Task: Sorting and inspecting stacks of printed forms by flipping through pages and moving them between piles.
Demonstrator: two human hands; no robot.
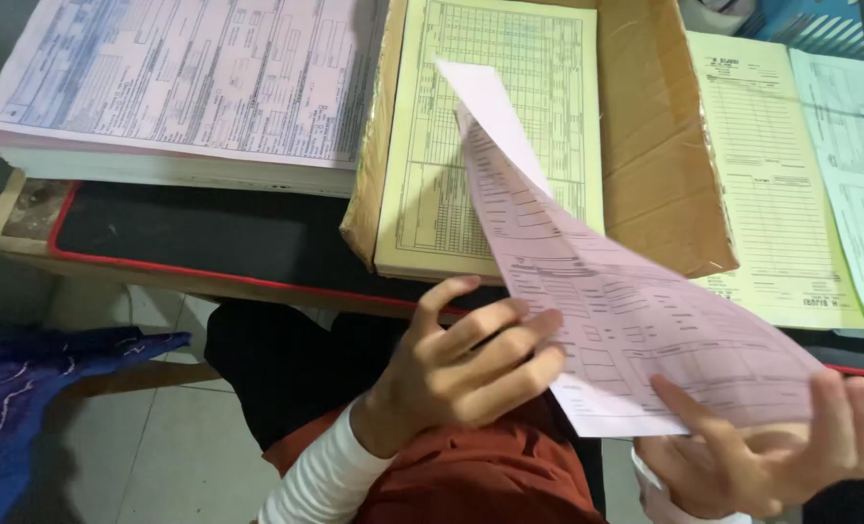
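Holding a pink form [626, 311] up over the lap, both hands work at its lower edge. The left hand [471, 364] has its grip clamped on the sheet's lower left edge, fingers curled over the front and the thumb raised beside it. The right hand [771, 451] pinches the lower right corner, thumb lying on the printed face and the fingers behind the paper. The sheet tilts upward and away, its far corner rising in front of a cardboard box [645, 126]. A second, paler sheet [495, 112] shows just behind the pink one at the top, so more than one leaf may be held; how many cannot be told.

Inside the box lies a stack of yellow forms [451, 175], printed with a grid of lines. To the left of the box, a thick pile of white and bluish forms [189, 87] sits on the desk [189, 233], which has a dark top with a red edge. To the right of the box lie another yellow form [781, 194] and, beside it, a pale green form [859, 146].

The person wears white sleeves [320, 480] and a rust-coloured garment [480, 480]. A blue cloth [34, 378] lies at the lower left, above a tiled floor [160, 446].
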